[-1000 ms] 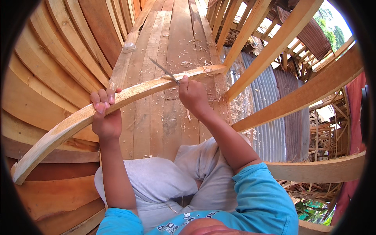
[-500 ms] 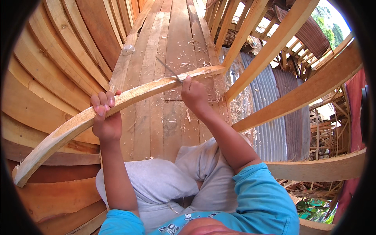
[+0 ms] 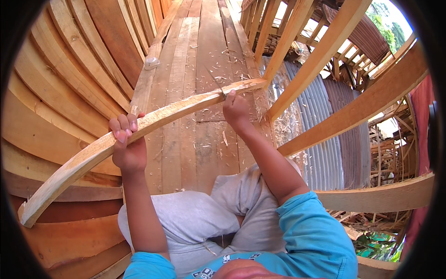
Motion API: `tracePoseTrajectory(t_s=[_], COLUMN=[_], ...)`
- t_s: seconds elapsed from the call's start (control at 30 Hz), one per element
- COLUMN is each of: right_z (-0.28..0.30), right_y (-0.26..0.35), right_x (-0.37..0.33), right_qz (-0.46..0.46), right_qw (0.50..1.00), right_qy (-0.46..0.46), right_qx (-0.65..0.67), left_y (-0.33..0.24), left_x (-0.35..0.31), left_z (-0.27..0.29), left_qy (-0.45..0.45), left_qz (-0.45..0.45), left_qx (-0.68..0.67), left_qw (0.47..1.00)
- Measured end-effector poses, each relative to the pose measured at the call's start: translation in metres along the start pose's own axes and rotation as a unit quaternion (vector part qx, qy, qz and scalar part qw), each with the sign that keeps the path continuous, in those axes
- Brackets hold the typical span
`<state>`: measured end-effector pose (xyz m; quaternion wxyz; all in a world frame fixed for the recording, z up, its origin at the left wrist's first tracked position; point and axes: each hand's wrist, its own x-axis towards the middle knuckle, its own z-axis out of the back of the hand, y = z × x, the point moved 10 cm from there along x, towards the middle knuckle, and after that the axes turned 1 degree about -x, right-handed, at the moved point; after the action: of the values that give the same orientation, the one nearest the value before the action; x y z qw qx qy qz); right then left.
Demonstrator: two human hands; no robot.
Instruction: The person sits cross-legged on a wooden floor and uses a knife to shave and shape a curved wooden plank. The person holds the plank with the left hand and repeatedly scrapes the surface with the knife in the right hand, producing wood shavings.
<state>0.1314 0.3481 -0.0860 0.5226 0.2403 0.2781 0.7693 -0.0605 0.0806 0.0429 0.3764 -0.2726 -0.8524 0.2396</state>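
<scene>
A long curved piece of timber (image 3: 176,108) lies slantwise across in front of me, its low end at the left and its far end by the upright ribs on the right. My left hand (image 3: 129,142) is closed around its middle-left part, with the fingers over the pale, rough-cut upper face. My right hand (image 3: 236,109) is closed on the handle of a long, thin-bladed knife (image 3: 215,78) near the timber's right end. The blade crosses the timber and points away to the upper left; its far part is blurred. Most of the handle is hidden by my fingers.
I sit on a plank floor (image 3: 186,153) strewn with wood shavings (image 3: 225,138). Curved planks (image 3: 69,83) rise on the left. Wooden ribs (image 3: 320,58) stand on the right, with corrugated metal sheets (image 3: 320,135) beyond them. A small clear plastic item (image 3: 151,63) lies far left.
My right hand and the knife have shifted a little to the right along the timber. The left hand keeps its hold, and the timber's left end sits slightly lower in view.
</scene>
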Motion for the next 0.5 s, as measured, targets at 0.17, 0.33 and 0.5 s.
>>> tracePoseTrajectory(t_s=[0.17, 0.33, 0.5], right_z=[0.044, 0.023, 0.011], right_y=[-0.124, -0.121, 0.021], right_x=[0.044, 0.042, -0.010], right_qz=[-0.121, -0.152, 0.042], right_qw=[0.982, 0.979, 0.996], right_qy=[-0.130, -0.137, 0.052], right_qx=[-0.065, 0.024, -0.065], left_y=[0.009, 0.013, -0.004], left_x=[0.003, 0.008, -0.001], left_z=[-0.013, -0.018, 0.002], left_qy=[0.003, 0.014, -0.009], left_qz=[0.014, 0.014, 0.000], left_qx=[0.002, -0.011, -0.005], left_qw=[1.000, 1.000, 1.000])
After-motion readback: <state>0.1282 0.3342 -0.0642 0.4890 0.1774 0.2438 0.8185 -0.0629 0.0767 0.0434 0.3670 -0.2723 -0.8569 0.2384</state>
